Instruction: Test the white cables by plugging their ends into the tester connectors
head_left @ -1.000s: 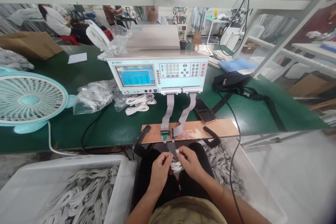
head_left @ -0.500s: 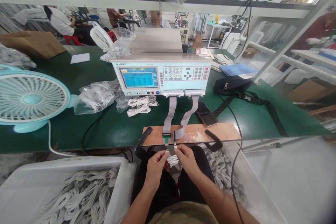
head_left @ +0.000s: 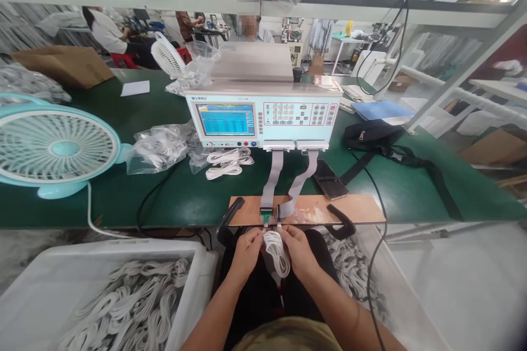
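A coiled white cable (head_left: 277, 254) hangs between my hands, below the table's front edge. My left hand (head_left: 248, 251) pinches one end of it, just under a small green circuit board (head_left: 267, 217). The other end is in the closed fingers of my right hand (head_left: 297, 247), close to a second connector (head_left: 279, 213). Whether either plug is fully seated in its socket I cannot tell. Two grey ribbon cables (head_left: 272, 180) run from these connectors up to a test instrument (head_left: 263, 115) with a lit blue screen.
Black clamps (head_left: 230, 220) grip a wooden board (head_left: 307, 209) at the table edge. White bins of coiled cables (head_left: 123, 301) flank my legs. Bundled white cables (head_left: 228, 163), a phone (head_left: 330, 180), a waist bag (head_left: 373, 136) and a turquoise fan (head_left: 61, 145) rest on the table. People sit behind.
My left hand has moved its cable end up to the green board. The coil hangs lower and shows more fully between my hands. The whole view has shifted slightly.
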Demonstrator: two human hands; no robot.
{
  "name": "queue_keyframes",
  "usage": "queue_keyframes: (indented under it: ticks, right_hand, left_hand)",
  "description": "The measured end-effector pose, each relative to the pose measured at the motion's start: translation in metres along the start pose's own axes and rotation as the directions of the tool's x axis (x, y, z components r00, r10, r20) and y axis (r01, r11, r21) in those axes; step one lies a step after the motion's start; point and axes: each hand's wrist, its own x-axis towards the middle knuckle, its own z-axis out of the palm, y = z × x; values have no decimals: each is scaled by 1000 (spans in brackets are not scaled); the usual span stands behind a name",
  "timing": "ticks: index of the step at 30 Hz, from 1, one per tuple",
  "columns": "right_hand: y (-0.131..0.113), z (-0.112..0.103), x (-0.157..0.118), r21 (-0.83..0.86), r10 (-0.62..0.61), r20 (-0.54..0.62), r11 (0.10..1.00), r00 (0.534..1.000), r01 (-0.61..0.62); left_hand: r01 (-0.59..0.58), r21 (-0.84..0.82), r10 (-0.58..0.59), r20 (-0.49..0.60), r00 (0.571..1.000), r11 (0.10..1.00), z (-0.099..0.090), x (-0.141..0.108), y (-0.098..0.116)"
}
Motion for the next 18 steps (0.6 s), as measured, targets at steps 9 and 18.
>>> queue_keyframes:
  ticks: [9, 18]
  right_hand:
    - [-4, -1, -2, -65, -43, 39, 997, 998, 46]
    - [-1, -5, 0, -117, -84, 68, 989, 994, 91]
  left_hand:
    - [-83, 0, 82, -75, 994, 997, 8, 0, 1]
    - [10, -280, -67, -194, 979, 960, 27, -4, -7]
